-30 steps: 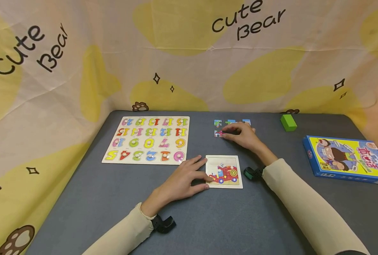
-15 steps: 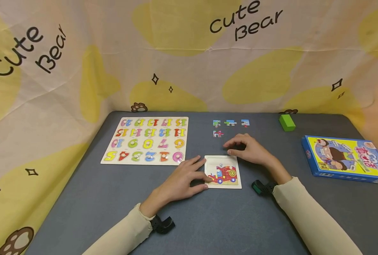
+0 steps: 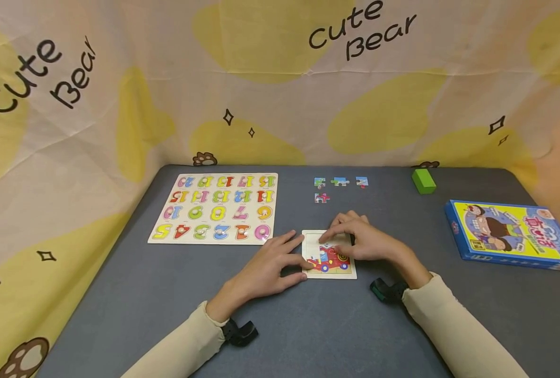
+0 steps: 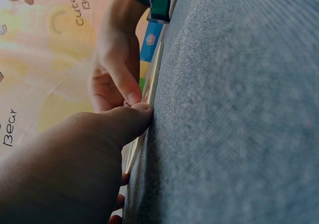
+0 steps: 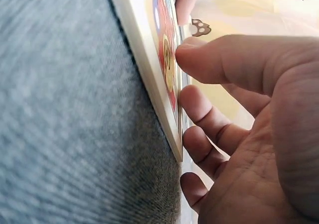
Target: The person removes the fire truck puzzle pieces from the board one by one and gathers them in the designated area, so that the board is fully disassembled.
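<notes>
A small square jigsaw puzzle [image 3: 310, 237], its pale board framed and showing a red tractor, lies at the middle. My left hand [image 3: 273, 266] rests at its left side, fingers spread, one fingertip over the picture. Over the upper right part of the board reaches my right hand [image 3: 367, 240], thumb and index finger apart at the tractor's top. In the right wrist view, the thumb [image 5: 219, 59] is right at the picture, and other fingers bend beside the board's edge. Behind the board lie several loose jigsaw pieces [image 3: 340, 181] in two rows.
A number puzzle board [image 3: 209, 212] lies at the left. A green block [image 3: 424, 181] stands at the back right, with a blue and yellow box [image 3: 511, 231] in front of it. A printed cloth [image 3: 280, 105] hangs behind the dark table [image 3: 336, 325].
My right hand has come from the loose pieces toward me and is now over the tractor puzzle. The left hand has stayed at the board's left side.
</notes>
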{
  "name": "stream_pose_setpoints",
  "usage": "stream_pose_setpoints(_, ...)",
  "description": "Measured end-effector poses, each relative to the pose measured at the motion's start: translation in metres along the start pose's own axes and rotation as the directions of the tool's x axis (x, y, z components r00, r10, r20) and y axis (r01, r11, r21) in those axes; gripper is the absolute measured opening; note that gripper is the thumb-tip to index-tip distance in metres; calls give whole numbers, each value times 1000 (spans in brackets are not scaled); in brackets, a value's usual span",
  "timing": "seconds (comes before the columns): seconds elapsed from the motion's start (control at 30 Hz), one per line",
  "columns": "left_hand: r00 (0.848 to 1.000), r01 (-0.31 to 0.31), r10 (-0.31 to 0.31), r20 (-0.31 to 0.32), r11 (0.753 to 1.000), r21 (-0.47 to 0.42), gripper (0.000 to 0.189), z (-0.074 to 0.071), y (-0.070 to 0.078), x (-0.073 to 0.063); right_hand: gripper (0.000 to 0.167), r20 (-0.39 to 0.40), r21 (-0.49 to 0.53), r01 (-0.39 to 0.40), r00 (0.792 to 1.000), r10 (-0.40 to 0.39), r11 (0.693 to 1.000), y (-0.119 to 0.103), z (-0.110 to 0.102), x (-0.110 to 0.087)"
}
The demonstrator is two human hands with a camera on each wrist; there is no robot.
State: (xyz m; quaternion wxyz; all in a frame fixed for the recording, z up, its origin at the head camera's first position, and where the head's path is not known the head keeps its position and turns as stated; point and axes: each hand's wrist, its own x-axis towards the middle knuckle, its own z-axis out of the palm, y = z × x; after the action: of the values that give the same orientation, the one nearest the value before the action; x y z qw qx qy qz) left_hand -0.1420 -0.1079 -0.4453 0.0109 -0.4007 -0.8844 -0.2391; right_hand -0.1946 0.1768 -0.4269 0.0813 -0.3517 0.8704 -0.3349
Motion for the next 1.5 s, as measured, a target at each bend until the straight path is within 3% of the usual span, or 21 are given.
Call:
stream_pose_setpoints(0.5, 1000, -14, 14, -16, 1000, 15, 17, 2, 0, -2, 47, 55, -40, -13, 998, 15, 999, -3, 3, -2)
stream_pose_setpoints(0.93, 1000, 0, 0, 4, 1000, -9, 19, 0, 0, -1, 45, 66, -24, -12, 998, 14, 1000, -6, 1, -2)
stream_pose_setpoints(1.5, 1000, -10, 10, -15, 1000, -3, 18, 0, 1, 1, 46, 84, -20, -9, 996, 11, 1000, -3, 0, -2)
